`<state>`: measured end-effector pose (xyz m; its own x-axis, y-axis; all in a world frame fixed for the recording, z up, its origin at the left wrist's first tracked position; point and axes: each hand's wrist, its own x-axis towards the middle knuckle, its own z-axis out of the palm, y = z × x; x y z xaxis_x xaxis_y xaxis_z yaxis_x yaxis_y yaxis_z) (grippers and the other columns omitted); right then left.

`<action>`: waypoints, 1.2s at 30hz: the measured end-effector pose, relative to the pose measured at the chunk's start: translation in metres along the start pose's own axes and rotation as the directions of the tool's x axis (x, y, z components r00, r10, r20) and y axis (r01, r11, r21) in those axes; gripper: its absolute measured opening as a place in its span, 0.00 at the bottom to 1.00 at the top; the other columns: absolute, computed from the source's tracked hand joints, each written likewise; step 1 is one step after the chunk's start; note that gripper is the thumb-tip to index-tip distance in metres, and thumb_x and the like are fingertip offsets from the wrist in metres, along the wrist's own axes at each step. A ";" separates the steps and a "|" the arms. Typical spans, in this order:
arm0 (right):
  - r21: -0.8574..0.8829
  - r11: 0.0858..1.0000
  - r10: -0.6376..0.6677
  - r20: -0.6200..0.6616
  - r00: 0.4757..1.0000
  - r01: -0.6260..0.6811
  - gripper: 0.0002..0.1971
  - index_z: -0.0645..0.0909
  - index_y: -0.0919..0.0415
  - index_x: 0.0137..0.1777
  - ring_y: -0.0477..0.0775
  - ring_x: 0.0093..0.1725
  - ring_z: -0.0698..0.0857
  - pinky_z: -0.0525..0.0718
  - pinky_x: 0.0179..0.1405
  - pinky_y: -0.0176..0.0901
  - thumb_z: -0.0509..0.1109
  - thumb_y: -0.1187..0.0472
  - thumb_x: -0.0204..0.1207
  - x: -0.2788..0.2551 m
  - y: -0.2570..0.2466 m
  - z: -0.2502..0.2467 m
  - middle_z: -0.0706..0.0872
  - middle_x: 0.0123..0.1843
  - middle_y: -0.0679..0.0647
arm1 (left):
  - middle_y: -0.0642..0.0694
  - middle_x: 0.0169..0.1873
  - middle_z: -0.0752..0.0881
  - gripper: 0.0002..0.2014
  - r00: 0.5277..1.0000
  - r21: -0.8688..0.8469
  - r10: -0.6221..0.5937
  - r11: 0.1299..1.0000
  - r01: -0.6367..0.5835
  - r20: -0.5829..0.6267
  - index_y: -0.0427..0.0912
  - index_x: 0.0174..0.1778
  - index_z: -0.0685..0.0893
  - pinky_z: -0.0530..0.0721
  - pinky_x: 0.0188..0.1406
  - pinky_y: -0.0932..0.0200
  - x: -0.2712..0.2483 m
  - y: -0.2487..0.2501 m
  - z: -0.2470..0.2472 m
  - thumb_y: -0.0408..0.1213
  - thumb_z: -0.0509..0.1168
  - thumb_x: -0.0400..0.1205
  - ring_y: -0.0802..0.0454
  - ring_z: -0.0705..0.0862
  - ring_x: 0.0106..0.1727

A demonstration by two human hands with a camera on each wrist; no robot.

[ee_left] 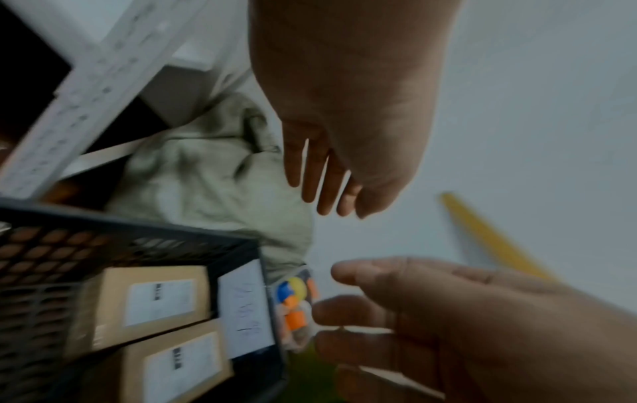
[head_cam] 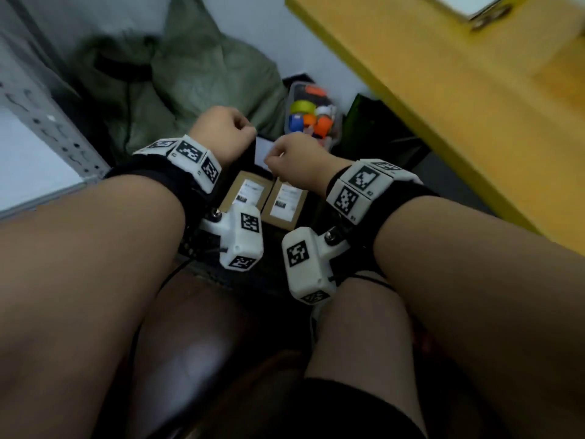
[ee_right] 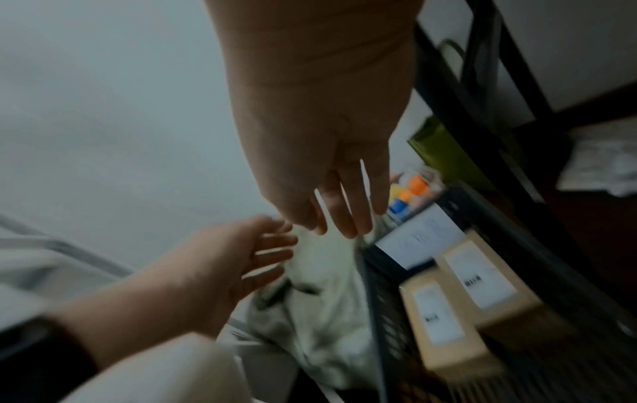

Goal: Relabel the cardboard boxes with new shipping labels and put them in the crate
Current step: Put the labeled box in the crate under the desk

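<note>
Two cardboard boxes (head_cam: pixel 247 193) (head_cam: pixel 286 202), each with a white label on top, lie side by side in the black mesh crate (ee_left: pixel 103 240). A white card (ee_left: pixel 246 308) leans against the crate's far wall. My left hand (head_cam: pixel 228 134) and right hand (head_cam: pixel 294 160) hover close together above the crate's far end. In the wrist views the left hand's fingers (ee_left: pixel 324 180) and the right hand's fingers (ee_right: pixel 348 207) are straight, slightly spread, and hold nothing. The frames are motion-blurred.
A green sack (head_cam: pixel 196 77) slumps behind the crate. A clear tub of coloured tape rolls (head_cam: pixel 311 118) sits at its far right. The yellow table (head_cam: pixel 443 90) overhangs on the right, a grey metal shelf upright (head_cam: pixel 47 122) stands at left. My knees are below.
</note>
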<state>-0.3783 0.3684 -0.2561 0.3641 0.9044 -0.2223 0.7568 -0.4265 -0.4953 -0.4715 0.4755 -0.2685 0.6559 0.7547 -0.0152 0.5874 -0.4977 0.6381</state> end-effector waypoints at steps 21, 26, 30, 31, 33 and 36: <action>0.316 0.902 0.431 -0.689 0.582 -0.294 0.12 0.85 0.73 0.47 0.61 0.42 0.89 0.87 0.44 0.52 0.62 0.65 0.78 -0.386 0.213 -0.277 0.90 0.44 0.65 | 0.47 0.27 0.77 0.12 0.637 -0.201 0.770 0.630 -0.750 0.041 0.34 0.38 0.84 0.68 0.32 0.59 -0.161 0.491 0.096 0.41 0.61 0.76 0.51 0.73 0.31; 0.369 0.839 0.532 -0.708 0.464 -0.399 0.12 0.86 0.70 0.48 0.62 0.46 0.88 0.87 0.50 0.56 0.61 0.65 0.78 -0.452 0.283 -0.305 0.90 0.44 0.62 | 0.50 0.33 0.83 0.08 0.533 -0.285 0.824 0.567 -0.773 0.192 0.42 0.40 0.84 0.76 0.37 0.58 -0.176 0.559 0.167 0.41 0.62 0.78 0.52 0.80 0.37; 0.385 0.798 0.570 -0.732 0.373 -0.464 0.12 0.86 0.66 0.49 0.58 0.49 0.86 0.86 0.50 0.52 0.61 0.64 0.78 -0.491 0.325 -0.345 0.89 0.46 0.59 | 0.50 0.39 0.84 0.07 0.441 -0.277 0.854 0.510 -0.814 0.275 0.44 0.42 0.83 0.75 0.37 0.59 -0.189 0.636 0.202 0.41 0.61 0.79 0.51 0.80 0.41; 0.407 0.787 0.585 -0.732 0.349 -0.464 0.12 0.86 0.66 0.48 0.59 0.49 0.86 0.86 0.50 0.53 0.61 0.64 0.78 -0.501 0.334 -0.356 0.89 0.46 0.59 | 0.50 0.39 0.84 0.07 0.423 -0.291 0.859 0.500 -0.816 0.289 0.44 0.42 0.83 0.74 0.34 0.61 -0.195 0.656 0.208 0.41 0.61 0.79 0.52 0.80 0.40; 0.440 0.759 0.616 -0.724 0.310 -0.480 0.12 0.86 0.67 0.47 0.60 0.48 0.86 0.86 0.50 0.53 0.61 0.65 0.76 -0.523 0.349 -0.373 0.89 0.45 0.60 | 0.48 0.41 0.86 0.09 0.386 -0.325 0.861 0.488 -0.810 0.331 0.42 0.43 0.84 0.77 0.35 0.60 -0.208 0.688 0.220 0.41 0.61 0.79 0.50 0.81 0.41; 0.437 0.694 0.670 -0.683 0.292 -0.572 0.12 0.86 0.70 0.47 0.59 0.50 0.85 0.84 0.49 0.49 0.61 0.67 0.76 -0.560 0.364 -0.388 0.89 0.48 0.60 | 0.46 0.43 0.86 0.11 0.319 -0.331 0.854 0.466 -0.821 0.412 0.39 0.48 0.85 0.78 0.40 0.56 -0.231 0.720 0.233 0.40 0.61 0.80 0.49 0.81 0.43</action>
<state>-0.0960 -0.2984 0.0144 0.9838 -0.0300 0.1768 0.0802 -0.8084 -0.5832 -0.0902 -0.1569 0.0153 0.9057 -0.3606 0.2230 -0.4215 -0.7098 0.5644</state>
